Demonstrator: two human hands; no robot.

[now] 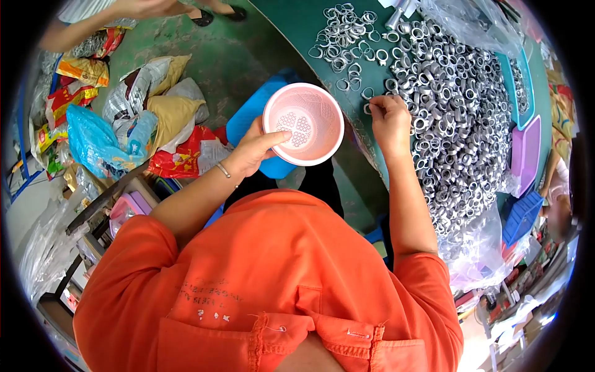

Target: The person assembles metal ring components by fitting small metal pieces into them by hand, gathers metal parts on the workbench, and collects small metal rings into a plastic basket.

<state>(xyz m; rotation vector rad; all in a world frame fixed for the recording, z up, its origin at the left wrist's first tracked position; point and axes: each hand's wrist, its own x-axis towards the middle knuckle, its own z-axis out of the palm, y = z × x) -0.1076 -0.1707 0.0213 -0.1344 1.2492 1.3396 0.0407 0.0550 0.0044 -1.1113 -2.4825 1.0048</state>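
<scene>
A pink round basket [312, 106] with a perforated bottom is in my left hand [251, 147], its thumb over the rim and inside. No metal parts show in the basket. At the table's left edge is my right hand [392, 121], its fingers pinched together beside a thin metal ring [367, 93]; whether the fingertips hold a ring is too small to tell. Right of that hand spreads a large heap of grey metal rings [458, 124]. Thinner silver rings [347, 37] form a smaller, looser group farther back on the green table [291, 18].
A teal tray [528, 87], a purple tray [527, 152] and a blue basket [522, 218] line the right side. Clear plastic bags [474, 248] lie near the heap. Left on the floor are filled sacks [149, 93]. A blue stool [248, 118] stands below the pink basket. Another person's arms [111, 15] show at upper left.
</scene>
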